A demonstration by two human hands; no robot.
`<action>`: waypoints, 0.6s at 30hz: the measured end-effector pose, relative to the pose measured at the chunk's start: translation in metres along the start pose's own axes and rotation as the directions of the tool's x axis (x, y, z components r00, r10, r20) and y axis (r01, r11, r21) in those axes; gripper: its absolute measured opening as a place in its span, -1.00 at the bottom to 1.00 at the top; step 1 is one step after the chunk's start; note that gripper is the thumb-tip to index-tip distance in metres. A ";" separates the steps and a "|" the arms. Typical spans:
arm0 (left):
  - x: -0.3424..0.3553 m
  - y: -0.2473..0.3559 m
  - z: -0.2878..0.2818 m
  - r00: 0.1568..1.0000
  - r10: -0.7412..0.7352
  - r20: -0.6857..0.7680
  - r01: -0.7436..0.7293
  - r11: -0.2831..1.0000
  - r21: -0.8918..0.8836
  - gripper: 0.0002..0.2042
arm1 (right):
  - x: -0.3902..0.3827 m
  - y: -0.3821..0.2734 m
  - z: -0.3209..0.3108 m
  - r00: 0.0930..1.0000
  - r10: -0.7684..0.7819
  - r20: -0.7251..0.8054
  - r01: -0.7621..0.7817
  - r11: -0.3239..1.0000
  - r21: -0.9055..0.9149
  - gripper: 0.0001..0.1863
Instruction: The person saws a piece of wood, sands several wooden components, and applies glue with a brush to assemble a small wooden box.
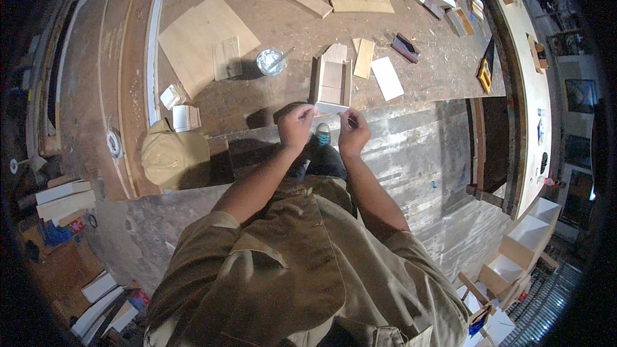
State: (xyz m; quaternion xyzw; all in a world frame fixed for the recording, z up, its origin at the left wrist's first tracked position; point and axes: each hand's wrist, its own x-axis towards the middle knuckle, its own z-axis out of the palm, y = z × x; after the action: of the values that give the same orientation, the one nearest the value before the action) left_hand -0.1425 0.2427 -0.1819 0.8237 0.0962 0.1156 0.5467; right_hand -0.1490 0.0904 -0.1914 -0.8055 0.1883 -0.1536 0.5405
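At the near edge of the workbench stands a small open wooden box (332,77) with low side walls and a raised, shaped far end. Across its near end lies a narrow white strip (332,108). My left hand (297,127) pinches the strip's left end with the fingers closed. At the other end, my right hand (354,133) is also closed in a pinch, thumb and forefinger together by the box's corner. Whether the strip touches the box's walls all along, I cannot tell.
Left of the box is a tub of white paste (270,62) with a stick in it. Thin boards (364,58) and a white panel (387,78) lie right of it. A yellow-handled saw (484,76) rests farther right. A tan cap (173,155) sits at the bench's left front.
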 end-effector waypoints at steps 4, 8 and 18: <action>-0.001 -0.003 0.002 0.999 -0.038 0.007 0.039 0.998 -0.058 -0.87 | -0.001 -0.003 0.001 1.000 0.003 -0.007 -0.003 1.000 -0.026 -0.79; 0.001 0.002 0.002 1.000 -0.029 0.007 0.029 0.998 -0.053 -0.87 | 0.000 -0.002 0.000 1.000 0.001 -0.023 -0.002 0.999 -0.044 -0.82; 0.006 0.005 0.003 0.998 -0.067 0.010 0.067 0.997 -0.033 -0.88 | 0.004 -0.002 0.003 1.000 -0.007 -0.024 0.006 1.000 -0.006 -0.85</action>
State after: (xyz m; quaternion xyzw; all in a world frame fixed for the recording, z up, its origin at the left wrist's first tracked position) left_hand -0.1358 0.2403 -0.1778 0.8112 0.1195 0.0953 0.5644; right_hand -0.1440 0.0914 -0.1900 -0.8059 0.1925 -0.1643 0.5352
